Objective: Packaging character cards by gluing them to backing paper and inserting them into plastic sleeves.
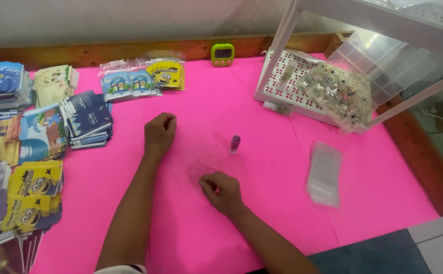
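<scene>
While both hands rest on the pink mat (262, 203), the right hand (224, 192) sits near-centre w/ fingers pinched narrow at the mat surface; whether it holds something tiny can't be told. The left hand (159, 133), farther & to the left, is curled into a loose fist, apparently empty. A small purple-capped vial (235, 144) stands upright just right of the left hand, apart from both. To pick well here, the person would likely want fingertips low & steady, wrist planted, and the vial kept clear of the elbow. Clear zip bags (324, 173) lie at right; printed cartoon packets (32, 195) are stacked at left.
</scene>
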